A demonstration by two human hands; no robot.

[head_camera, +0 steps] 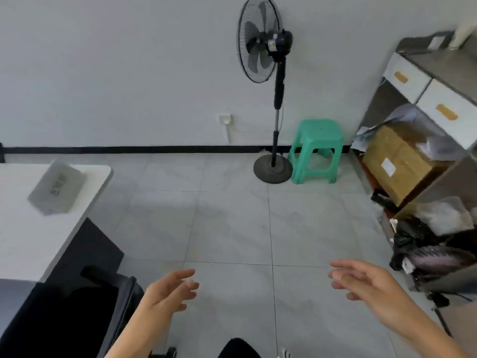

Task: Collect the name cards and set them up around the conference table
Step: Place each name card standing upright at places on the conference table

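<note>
A clear name card stand [57, 187] with dark printed characters sits on the white conference table [31, 239] at the left edge of view, near the table's rounded corner. My left hand [169, 291] hovers over the tiled floor at the bottom centre, fingers spread, holding nothing. My right hand [366, 285] is stretched out at the bottom right, also with fingers apart and nothing in it. Both hands are well to the right of the table and the card.
A black chair [72, 311] stands by the table at lower left. A pedestal fan [271, 99] and a green plastic stool [316, 151] stand by the far wall. Cardboard boxes [397, 161], black bags [426, 254] and a drawer unit [438, 94] crowd the right side.
</note>
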